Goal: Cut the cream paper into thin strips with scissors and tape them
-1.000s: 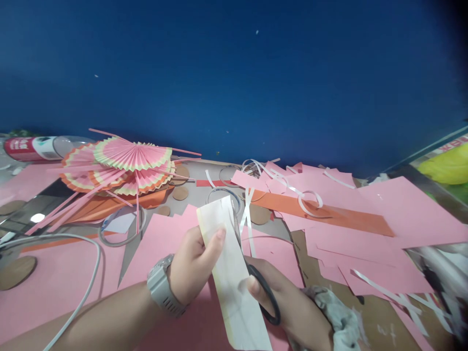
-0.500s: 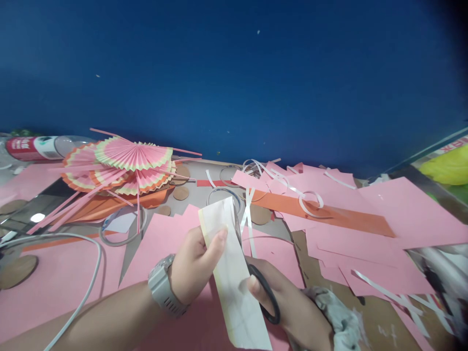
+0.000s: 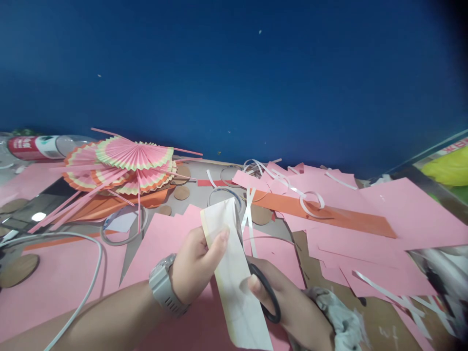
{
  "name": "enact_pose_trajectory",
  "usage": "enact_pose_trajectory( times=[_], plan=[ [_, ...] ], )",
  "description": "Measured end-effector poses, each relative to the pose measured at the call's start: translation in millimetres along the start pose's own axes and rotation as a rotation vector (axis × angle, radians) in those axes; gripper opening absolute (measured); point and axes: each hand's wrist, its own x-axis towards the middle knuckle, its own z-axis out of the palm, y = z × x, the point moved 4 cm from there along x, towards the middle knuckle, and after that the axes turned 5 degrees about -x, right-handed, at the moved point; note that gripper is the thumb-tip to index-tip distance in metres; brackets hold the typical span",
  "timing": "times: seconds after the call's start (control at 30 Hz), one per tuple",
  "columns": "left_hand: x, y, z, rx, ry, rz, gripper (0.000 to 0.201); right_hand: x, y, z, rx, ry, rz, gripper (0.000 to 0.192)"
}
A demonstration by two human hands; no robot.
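Note:
A folded white paper strip (image 3: 237, 287) with a pale yellow edge stands tilted in front of me. My left hand (image 3: 195, 263), with a grey watch on its wrist, pinches the strip near its upper end, thumb on the front face. My right hand (image 3: 281, 292) grips black-handled scissors (image 3: 268, 292), the thumb through one loop. Their blades run up along the strip's right edge, mostly hidden behind the paper. Pink paper sheets (image 3: 164, 239) lie beneath both hands.
Pleated pink paper fans (image 3: 135, 163) lie at the back left by a plastic bottle (image 3: 40, 147). An orange strip (image 3: 351, 219) and curled white offcuts rest on pink sheets at right. A white cable (image 3: 97, 273) loops at left. A blue wall (image 3: 234, 78) rises behind.
Almost nothing differs. The whole view has shifted very slightly; both hands, the strip and the scissors keep the same pose.

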Motion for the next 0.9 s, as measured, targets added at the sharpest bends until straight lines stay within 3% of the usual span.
enact_pose_trajectory(
  times=[0.9],
  plan=[
    [0.0, 0.5, 3.2, -0.036, -0.059, -0.039, 0.033, 1.4, -3.3, 0.5, 0.024, -0.054, 0.035, 0.044]
  ],
)
